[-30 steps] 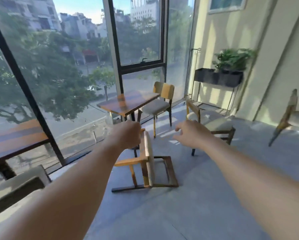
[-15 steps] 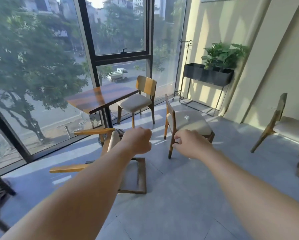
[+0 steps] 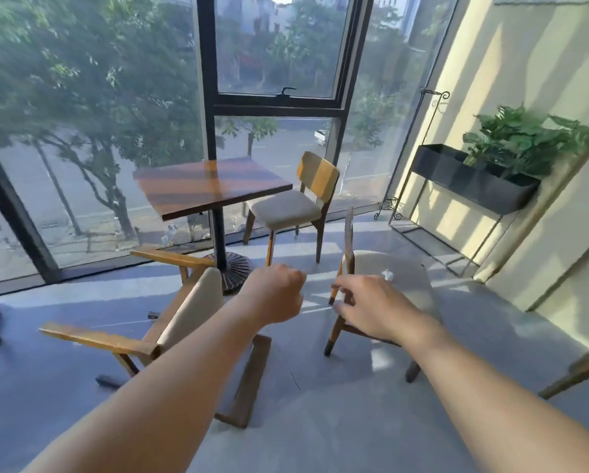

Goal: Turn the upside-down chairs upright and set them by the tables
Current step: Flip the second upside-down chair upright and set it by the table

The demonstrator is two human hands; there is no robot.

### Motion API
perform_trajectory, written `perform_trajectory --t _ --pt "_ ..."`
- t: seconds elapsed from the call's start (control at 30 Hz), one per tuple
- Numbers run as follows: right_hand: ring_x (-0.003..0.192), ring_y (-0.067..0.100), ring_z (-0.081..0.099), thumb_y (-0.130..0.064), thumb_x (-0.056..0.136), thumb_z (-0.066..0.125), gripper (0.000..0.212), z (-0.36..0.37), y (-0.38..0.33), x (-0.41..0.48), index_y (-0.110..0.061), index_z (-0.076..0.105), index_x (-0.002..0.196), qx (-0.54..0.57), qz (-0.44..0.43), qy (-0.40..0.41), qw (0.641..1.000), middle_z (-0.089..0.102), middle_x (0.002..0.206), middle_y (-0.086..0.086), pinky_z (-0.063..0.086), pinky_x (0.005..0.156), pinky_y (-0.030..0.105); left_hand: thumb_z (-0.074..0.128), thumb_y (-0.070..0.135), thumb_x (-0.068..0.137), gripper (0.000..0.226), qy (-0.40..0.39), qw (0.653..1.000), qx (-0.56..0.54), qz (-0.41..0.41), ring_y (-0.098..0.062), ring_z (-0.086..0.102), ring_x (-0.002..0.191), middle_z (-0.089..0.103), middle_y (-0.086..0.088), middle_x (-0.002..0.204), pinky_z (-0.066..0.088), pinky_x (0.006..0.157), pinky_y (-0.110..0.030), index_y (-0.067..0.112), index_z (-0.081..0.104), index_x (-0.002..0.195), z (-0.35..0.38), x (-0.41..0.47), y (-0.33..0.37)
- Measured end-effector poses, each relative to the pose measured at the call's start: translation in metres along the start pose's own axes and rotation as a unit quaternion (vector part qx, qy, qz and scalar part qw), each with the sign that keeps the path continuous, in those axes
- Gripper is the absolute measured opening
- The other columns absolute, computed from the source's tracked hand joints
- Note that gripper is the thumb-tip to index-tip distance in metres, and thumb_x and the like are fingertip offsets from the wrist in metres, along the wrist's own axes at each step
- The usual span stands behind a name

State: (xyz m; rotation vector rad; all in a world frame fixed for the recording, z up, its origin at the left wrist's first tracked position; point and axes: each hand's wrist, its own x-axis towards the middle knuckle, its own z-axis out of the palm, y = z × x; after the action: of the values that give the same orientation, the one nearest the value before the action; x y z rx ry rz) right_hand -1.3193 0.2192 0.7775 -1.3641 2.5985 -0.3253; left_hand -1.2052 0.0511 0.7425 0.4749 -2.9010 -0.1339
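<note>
- On my far left, the overturned chair [image 3: 184, 322] lies on the grey floor [image 3: 337, 431], its backrest frame flat on the ground and two wooden legs sticking out leftward in the air. It sits just beside the black pedestal base of the table [image 3: 211, 186].
- My left hand [image 3: 274, 295] is curled into a loose fist with the fingers together, empty, hovering above the tipped chair's frame; I see no contact with it.
- Behind the table, a second chair [image 3: 296, 208] stands upright against the window [image 3: 276, 97], its seat tucked near the tabletop's right edge.
- My right hand [image 3: 371, 307] has its fingers slightly apart and holds nothing. It overlaps the near chair [image 3: 388, 278], but I cannot tell if it touches the frame.
- That near chair stands upright, well apart from the table, with a small crumpled scrap [image 3: 387, 275] on its seat.
- Far right, a black planter [image 3: 474, 179] with green leaves stands against the wall.
</note>
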Motion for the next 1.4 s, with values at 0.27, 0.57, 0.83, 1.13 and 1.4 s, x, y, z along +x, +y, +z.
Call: perform_trajectory --t 0.27,0.57,0.83,1.13,1.4 --pt "0.127 0.021 0.059 -0.035 0.096 0.062 0.045 -0.005 0.073 0.144 -0.028 0.058 0.141 -0.011 -0.183 -0.066 0.981 0.064 0.14 -0.001 0.048 0.1 0.039 0.052 0.019 0.088 0.011 -0.009 0.978 0.018 -0.205 -0.031 0.062 0.083 0.064 -0.006 0.09 0.043 0.063 -0.036 0.018 0.05 0.078 0.024 0.05 -0.008" --pt "0.125 0.03 0.061 -0.032 0.094 0.065 0.043 0.041 0.04 0.274 -0.019 0.063 0.135 0.007 -0.335 -0.12 0.935 0.067 0.137 0.008 0.051 0.102 0.045 0.048 0.02 0.088 0.004 0.003 0.915 0.044 -0.401 -0.03 0.059 0.07 0.064 -0.005 0.082 0.05 0.059 -0.042 0.021 0.047 0.085 0.044 0.05 -0.046" --pt "0.125 0.032 0.058 -0.027 0.093 0.063 0.044 0.19 0.037 0.377 -0.019 0.059 0.137 -0.051 -0.397 -0.177 0.899 0.064 0.134 0.006 0.048 0.102 0.049 0.059 0.013 0.078 0.024 0.045 0.886 0.055 -0.458 -0.037 0.06 0.055 0.061 -0.009 0.065 0.034 0.05 -0.033 0.018 0.037 0.068 0.2 0.057 -0.124" --pt "0.113 0.038 0.065 -0.02 0.086 0.073 0.044 0.426 0.088 0.495 -0.006 0.066 0.128 -0.042 -0.485 -0.195 0.851 0.071 0.122 0.014 0.054 0.093 0.055 0.049 0.016 0.081 0.012 0.074 0.854 0.018 -0.515 -0.036 0.054 0.057 0.046 -0.003 0.062 0.035 0.048 -0.035 0.015 0.044 0.07 0.443 0.065 -0.194" --pt "0.141 0.027 0.042 -0.032 0.086 0.066 0.073 0.711 0.168 0.57 -0.015 0.039 0.151 -0.16 -0.575 -0.252 0.762 0.046 0.154 0.001 0.038 0.113 0.04 0.062 0.023 0.081 0.025 0.104 0.791 -0.029 -0.602 -0.035 0.062 0.061 0.066 -0.005 0.075 0.047 0.053 -0.034 0.009 0.066 0.101 0.743 0.039 -0.221"
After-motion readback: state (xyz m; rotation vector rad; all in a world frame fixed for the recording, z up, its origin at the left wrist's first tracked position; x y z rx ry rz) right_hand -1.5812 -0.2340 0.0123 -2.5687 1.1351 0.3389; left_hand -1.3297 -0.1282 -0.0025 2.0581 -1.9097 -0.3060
